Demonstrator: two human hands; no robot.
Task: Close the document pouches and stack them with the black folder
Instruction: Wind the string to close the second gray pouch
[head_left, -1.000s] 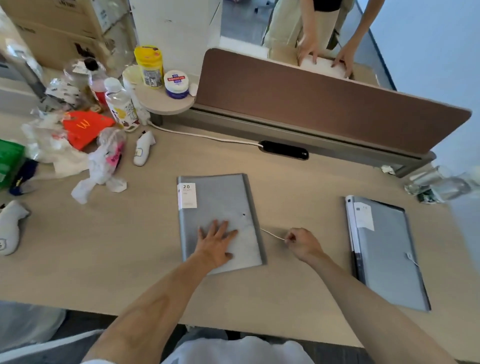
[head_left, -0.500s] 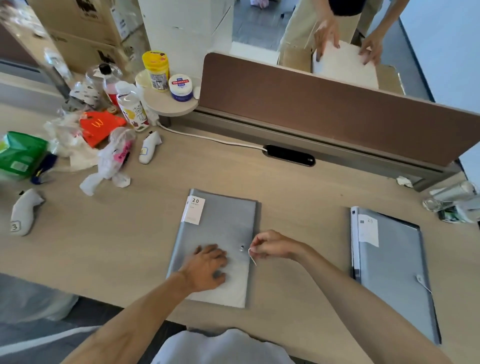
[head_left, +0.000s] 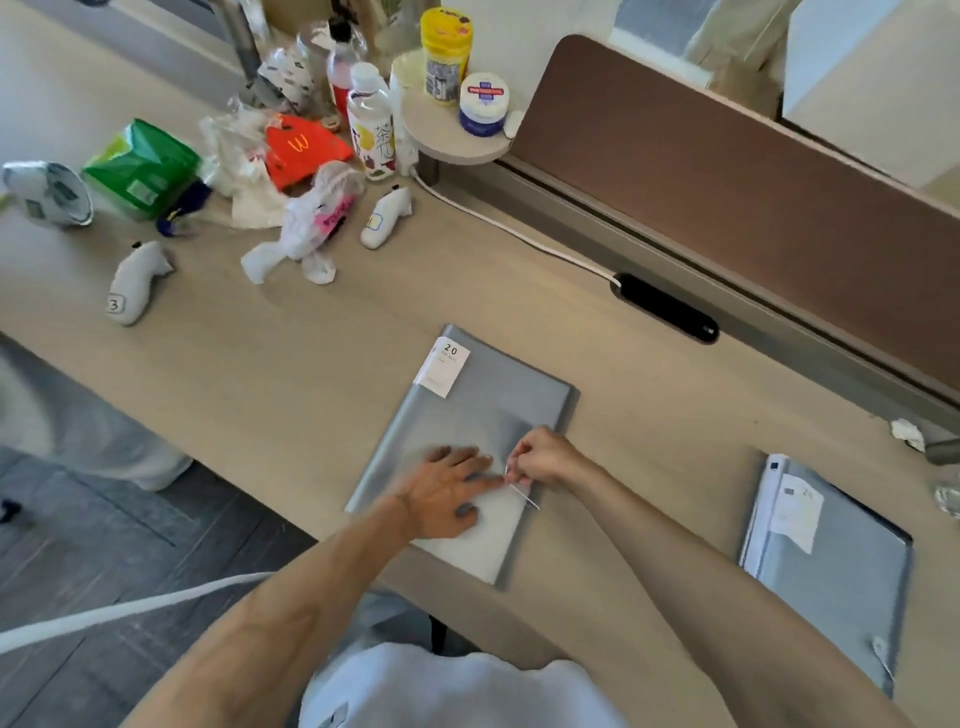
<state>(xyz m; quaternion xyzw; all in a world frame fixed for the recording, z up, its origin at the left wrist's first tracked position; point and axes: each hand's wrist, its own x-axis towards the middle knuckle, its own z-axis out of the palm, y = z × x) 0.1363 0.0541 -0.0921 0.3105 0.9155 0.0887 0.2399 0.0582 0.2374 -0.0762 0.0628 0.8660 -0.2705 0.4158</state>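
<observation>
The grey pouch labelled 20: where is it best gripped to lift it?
Probably the near short edge of the grey pouch, from the person's side: it lies flat, so faces give no hold, and that corner overhangs the desk. Left hand must lift first.

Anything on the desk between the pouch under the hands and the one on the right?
Nothing visible: only bare desk separates the near pouch from the right pouch.

I see a grey pouch with a white label printed "20" on the pale wood tabletop. A second pouch is grey too, edged black. The divider is brown, the bag orange, the packet green, the jar yellow.
</observation>
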